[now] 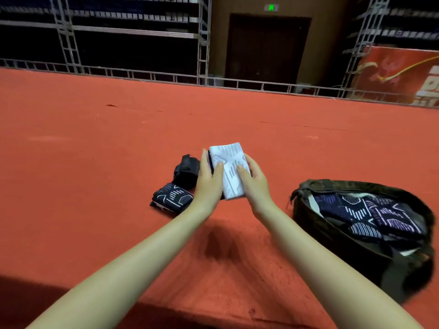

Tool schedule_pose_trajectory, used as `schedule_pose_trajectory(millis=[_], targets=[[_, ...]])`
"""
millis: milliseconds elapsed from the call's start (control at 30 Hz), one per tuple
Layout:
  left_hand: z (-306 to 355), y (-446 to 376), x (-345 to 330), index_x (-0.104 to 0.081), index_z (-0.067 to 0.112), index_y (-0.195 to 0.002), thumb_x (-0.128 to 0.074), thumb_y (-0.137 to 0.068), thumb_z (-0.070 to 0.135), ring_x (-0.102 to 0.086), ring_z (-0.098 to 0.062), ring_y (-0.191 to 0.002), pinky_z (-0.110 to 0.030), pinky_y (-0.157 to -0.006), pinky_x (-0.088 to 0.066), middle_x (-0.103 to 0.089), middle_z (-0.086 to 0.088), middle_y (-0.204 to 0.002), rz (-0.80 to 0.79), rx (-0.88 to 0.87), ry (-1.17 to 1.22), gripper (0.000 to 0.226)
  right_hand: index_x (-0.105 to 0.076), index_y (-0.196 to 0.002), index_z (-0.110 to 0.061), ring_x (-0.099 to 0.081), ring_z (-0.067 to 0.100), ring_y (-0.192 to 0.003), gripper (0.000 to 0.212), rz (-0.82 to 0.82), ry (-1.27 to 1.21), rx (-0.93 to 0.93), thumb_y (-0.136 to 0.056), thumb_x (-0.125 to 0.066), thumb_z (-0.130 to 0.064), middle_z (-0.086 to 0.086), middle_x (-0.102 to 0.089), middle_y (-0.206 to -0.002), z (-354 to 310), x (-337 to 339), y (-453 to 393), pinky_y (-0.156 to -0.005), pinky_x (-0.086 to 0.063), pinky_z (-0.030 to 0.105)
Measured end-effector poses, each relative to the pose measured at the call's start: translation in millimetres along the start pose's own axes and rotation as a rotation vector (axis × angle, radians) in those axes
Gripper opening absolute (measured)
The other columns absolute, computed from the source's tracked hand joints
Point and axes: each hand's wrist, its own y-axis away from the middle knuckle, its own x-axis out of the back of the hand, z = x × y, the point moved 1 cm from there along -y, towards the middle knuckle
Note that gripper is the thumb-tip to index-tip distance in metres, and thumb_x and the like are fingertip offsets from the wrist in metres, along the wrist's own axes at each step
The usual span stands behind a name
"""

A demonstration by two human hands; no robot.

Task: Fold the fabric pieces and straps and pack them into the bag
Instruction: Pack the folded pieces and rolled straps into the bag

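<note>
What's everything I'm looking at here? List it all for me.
white cloth: one, white with grey marks, folded, held between both hands above the floor
patterned bundle: one, black with white marks, on the floor left of the hands
black bundle: one, black, on the floor behind the patterned bundle
bag: one, dark, open, on the floor at right, patterned fabric inside
floor: red-orange
door: one, dark, far wall
left hand: grips the cloth's left edge
right hand: grips its right edge

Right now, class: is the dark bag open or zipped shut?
Open. The bag gapes at the top, showing patterned dark fabric packed inside.
</note>
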Motion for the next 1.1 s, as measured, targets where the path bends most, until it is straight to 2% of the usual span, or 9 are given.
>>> schedule_pose_trajectory(millis=[67, 167, 267, 367, 533, 667, 833, 1000, 1100], targets=[[11, 17, -28, -0.016, 0.016, -0.150, -0.042, -0.095, 0.026, -0.032, -0.012, -0.133, -0.020, -0.105, -0.025, -0.032, -0.005, -0.148, 0.004, -0.061, -0.055, 0.062, -0.051, -0.131, -0.013, -0.057, 0.008, -0.105, 0.037, 0.084, 0.032, 0.020, -0.094, -0.049, -0.009, -0.002, -0.059, -0.121, -8, 21, 13, -0.081, -0.045, 0.007], [19, 40, -67, -0.015, 0.013, -0.150, -0.041, -0.086, 0.027, -0.036, -0.020, -0.134, -0.031, -0.112, -0.028, -0.035, -0.010, -0.146, -0.068, -0.064, -0.028, 0.070, -0.050, -0.134, -0.016, -0.052, 0.016, -0.121, 0.055, 0.172, 0.186, 0.045, -0.083, -0.048, -0.036, 0.003, -0.055, -0.132, -19, 56, 26, -0.104, -0.042, 0.030], [26, 57, -100, -0.011, 0.016, -0.150, -0.040, -0.085, 0.026, -0.034, -0.020, -0.137, -0.034, -0.114, -0.026, -0.032, -0.008, -0.150, -0.133, -0.061, 0.010, 0.073, -0.042, -0.142, -0.013, -0.043, 0.017, -0.131, 0.050, 0.153, 0.276, 0.069, -0.094, -0.043, -0.027, 0.006, -0.046, -0.142, -29, 94, 37, -0.111, -0.031, 0.031], [35, 69, -131, -0.013, 0.017, -0.150, -0.038, -0.080, 0.025, -0.034, -0.017, -0.137, -0.039, -0.115, -0.027, -0.032, -0.004, -0.151, -0.229, -0.122, 0.058, 0.075, -0.035, -0.145, -0.014, -0.043, 0.007, -0.126, 0.048, 0.150, 0.271, 0.068, -0.097, -0.046, -0.013, -0.001, -0.045, -0.142, -38, 139, 50, -0.102, -0.031, 0.016], [46, 75, -189, -0.017, 0.021, -0.151, -0.037, -0.085, 0.030, -0.034, -0.019, -0.134, -0.039, -0.113, -0.027, -0.036, -0.006, -0.147, -0.377, -0.140, -0.099, 0.069, -0.035, -0.144, -0.018, -0.052, 0.012, -0.121, 0.056, 0.238, 0.224, 0.035, -0.093, -0.050, -0.002, -0.002, -0.051, -0.136, -53, 211, 57, -0.099, -0.043, 0.020], [44, 65, -223, -0.042, 0.022, -0.139, -0.037, -0.096, 0.027, -0.040, -0.025, -0.128, -0.036, -0.107, -0.032, -0.046, -0.010, -0.136, -0.479, -0.252, -0.388, 0.044, -0.039, -0.142, -0.019, -0.056, 0.021, -0.118, 0.053, 0.376, 0.218, -0.032, -0.092, -0.046, 0.000, 0.000, -0.054, -0.131, -49, 263, 52, -0.099, -0.047, 0.038], [12, 52, -242, -0.051, 0.015, -0.129, -0.040, -0.092, 0.025, -0.046, -0.036, -0.117, -0.041, -0.097, -0.039, -0.055, -0.017, -0.124, -0.675, -0.307, -0.845, 0.039, -0.042, -0.139, -0.014, -0.061, 0.018, -0.096, 0.049, 0.333, 0.279, -0.220, -0.093, -0.045, 0.000, 0.009, -0.058, -0.128, -18, 299, 42, -0.062, -0.050, 0.014], [-7, 42, -239, -0.041, 0.015, -0.139, -0.040, -0.093, 0.028, -0.032, -0.030, -0.130, -0.040, -0.106, -0.032, -0.044, -0.012, -0.137, -0.663, -0.306, -0.916, 0.047, -0.036, -0.145, -0.014, -0.050, 0.019, -0.120, 0.059, 0.178, 0.548, -0.306, -0.089, -0.053, -0.007, 0.005, -0.049, -0.140, 16, 302, 34, -0.102, -0.040, 0.032], [-12, 36, -241, -0.030, 0.016, -0.146, -0.038, -0.095, 0.029, -0.021, -0.026, -0.139, -0.041, -0.113, -0.024, -0.033, -0.011, -0.148, -0.669, -0.296, -0.917, 0.054, -0.034, -0.146, -0.016, -0.050, 0.016, -0.117, 0.058, 0.173, 0.489, -0.338, -0.091, -0.052, -0.007, 0.000, -0.048, -0.137, 15, 306, 24, -0.100, -0.040, 0.030]])
